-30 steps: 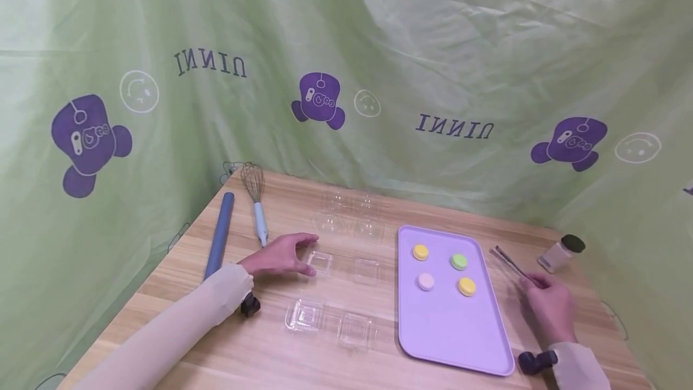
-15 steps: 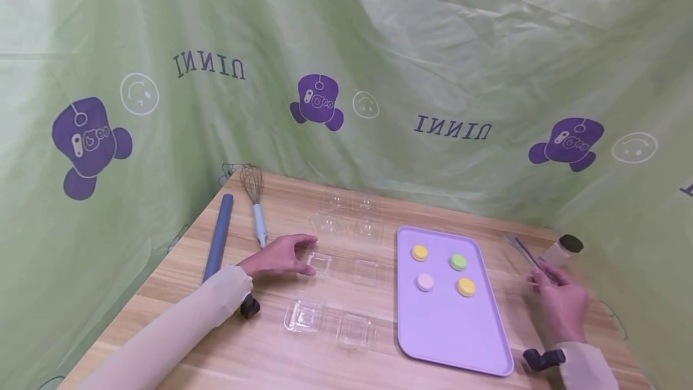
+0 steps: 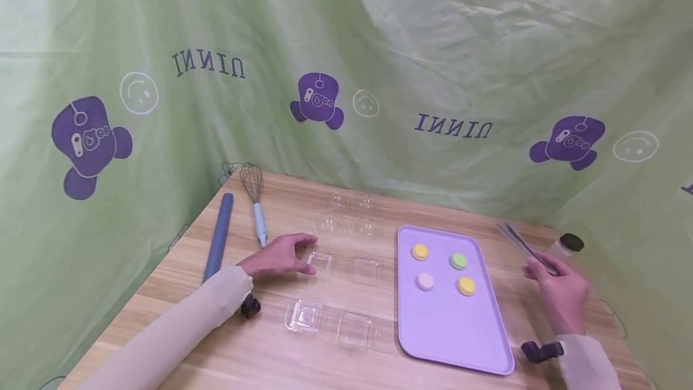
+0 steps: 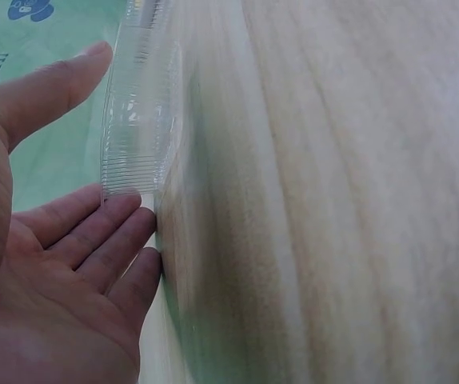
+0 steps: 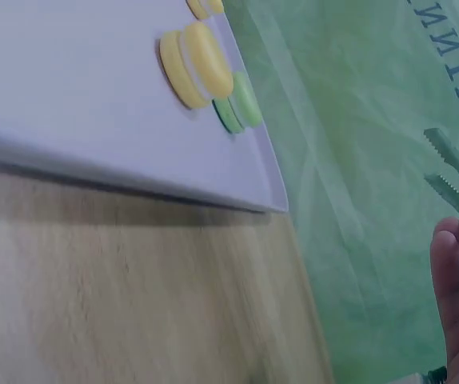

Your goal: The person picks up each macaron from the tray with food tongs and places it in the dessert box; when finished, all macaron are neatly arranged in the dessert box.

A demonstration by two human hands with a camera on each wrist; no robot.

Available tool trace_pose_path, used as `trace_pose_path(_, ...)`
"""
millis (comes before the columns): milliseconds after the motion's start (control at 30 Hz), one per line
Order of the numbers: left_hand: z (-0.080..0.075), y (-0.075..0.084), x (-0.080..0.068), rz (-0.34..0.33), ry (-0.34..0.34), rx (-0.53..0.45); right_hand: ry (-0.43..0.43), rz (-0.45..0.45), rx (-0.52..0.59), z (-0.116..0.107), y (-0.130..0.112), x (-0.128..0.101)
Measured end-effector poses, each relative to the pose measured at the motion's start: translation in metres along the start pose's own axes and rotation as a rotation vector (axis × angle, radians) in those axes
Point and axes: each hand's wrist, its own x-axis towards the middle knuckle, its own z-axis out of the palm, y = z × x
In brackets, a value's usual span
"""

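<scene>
My right hand (image 3: 563, 294) grips slim metal tongs (image 3: 520, 239) just right of the lilac tray (image 3: 449, 330). In the right wrist view the serrated tips of the tongs (image 5: 445, 164) stand apart with nothing between them. On the tray lie a yellow macaron (image 3: 419, 252), a green macaron (image 3: 458, 261), a pink macaron (image 3: 425, 281) and a second yellow macaron (image 3: 466, 286). My left hand (image 3: 278, 256) rests beside a clear plastic container (image 3: 320, 262), thumb and fingers spread. Its fingertips meet the ribbed container wall (image 4: 133, 152) in the left wrist view; the thumb is near the rim.
More clear plastic compartments (image 3: 355, 330) lie towards the front, and domed clear lids (image 3: 368, 227) behind. A whisk (image 3: 258, 215) and a blue rod (image 3: 219, 236) are at the left. A dark-lidded jar (image 3: 571, 243) stands beyond my right hand. Green cloth (image 3: 379, 155) hangs around the wooden table (image 3: 243, 360).
My right hand has moved a little right with the tongs, which have risen and turned. The left hand, tray and macarons stay as they were.
</scene>
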Motion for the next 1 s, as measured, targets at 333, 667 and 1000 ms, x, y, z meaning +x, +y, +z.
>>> trace_pose_path(333,-0.004,0.001,0.0,0.031,-0.015,0.012,-0.173,-0.218,-0.295,0.023,-0.012,0.001)
trace_pose_path(667,0.001,-0.002,0.001,0.018,-0.011,0.02,-0.343,-0.276,-0.417,0.054,-0.014,0.002)
trace_pose_path(1000,0.0,0.002,0.001,0.017,-0.002,0.015,-0.469,-0.237,-0.446,0.075,-0.009,0.0)
